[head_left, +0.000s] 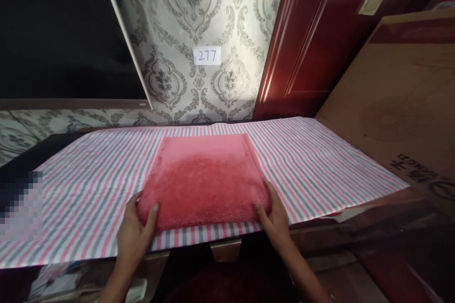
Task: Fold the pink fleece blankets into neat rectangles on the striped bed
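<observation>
In the head view, a folded red towel point(204, 180) is lying flat on a striped cloth point(88, 184) that is covering the desk point(373, 218), and the towel is sitting near the front edge of this cloth, about in its middle. The left hand point(137, 227) is gripping the near left corner of the towel, with the thumb pressing on top and the fingers going under the edge. The right hand point(273, 213) is lying along the near right corner of the towel, fingers stretched and touching its side, more pressing than closing. Behind the towel, patterned wallpaper is carrying a small label point(207, 56) reading 277; to the right of the towel a dark red door point(320, 33) and a cardboard box point(401, 99) are standing. I am judging that the folding is already finished and the hands are squaring or smoothing the towel. The next move seems to call for both hands holding the corners evenly, so the layers are not sliding apart.
</observation>
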The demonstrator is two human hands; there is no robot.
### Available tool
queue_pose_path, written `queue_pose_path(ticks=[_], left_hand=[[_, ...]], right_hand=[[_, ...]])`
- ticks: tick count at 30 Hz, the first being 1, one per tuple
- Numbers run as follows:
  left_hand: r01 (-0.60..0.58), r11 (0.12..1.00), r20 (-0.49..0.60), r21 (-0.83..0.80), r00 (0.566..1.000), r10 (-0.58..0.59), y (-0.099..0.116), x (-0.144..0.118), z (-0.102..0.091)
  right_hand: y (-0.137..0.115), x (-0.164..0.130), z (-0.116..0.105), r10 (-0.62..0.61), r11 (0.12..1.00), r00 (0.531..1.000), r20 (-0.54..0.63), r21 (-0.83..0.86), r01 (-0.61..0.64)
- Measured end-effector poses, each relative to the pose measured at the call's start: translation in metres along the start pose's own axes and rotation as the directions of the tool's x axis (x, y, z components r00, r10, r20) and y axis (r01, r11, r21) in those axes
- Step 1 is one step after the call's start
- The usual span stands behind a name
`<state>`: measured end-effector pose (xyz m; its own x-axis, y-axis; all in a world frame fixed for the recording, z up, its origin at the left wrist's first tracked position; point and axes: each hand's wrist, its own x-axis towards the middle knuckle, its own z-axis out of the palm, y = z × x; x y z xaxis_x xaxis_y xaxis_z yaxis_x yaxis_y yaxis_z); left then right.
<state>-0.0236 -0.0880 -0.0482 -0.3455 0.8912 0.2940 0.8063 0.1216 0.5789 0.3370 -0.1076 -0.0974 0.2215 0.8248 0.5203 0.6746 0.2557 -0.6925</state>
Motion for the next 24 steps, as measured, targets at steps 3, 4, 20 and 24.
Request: queue_pose_path(ticks=[3,4,20,24], left_hand=[[0.003,0.995,0.023,0.097,1.0,-0.005,0.003,0.0,0.007],[0.029,0.991,0.048,0.132,0.998,-0.035,0.004,0.002,0.008],[-0.042,0.999,0.069,0.026,0.997,0.04,-0.016,0.034,-0.018],[-0.274,0.955,-0.039,0.115,0.959,0.28,0.015,0.076,-0.021]], right_hand=[[0.003,-0.002,0.006,-0.041,0.996,0.999,0.028,-0.077,0.044],[0.005,0.0,0.008,-0.045,0.995,0.998,0.034,-0.087,0.048],[0.011,0.03,-0.022,-0.06,0.997,0.996,-0.065,-0.045,0.057],[-0.011,0.093,-0.011,-0.172,0.973,0.985,-0.032,-0.159,0.165]])
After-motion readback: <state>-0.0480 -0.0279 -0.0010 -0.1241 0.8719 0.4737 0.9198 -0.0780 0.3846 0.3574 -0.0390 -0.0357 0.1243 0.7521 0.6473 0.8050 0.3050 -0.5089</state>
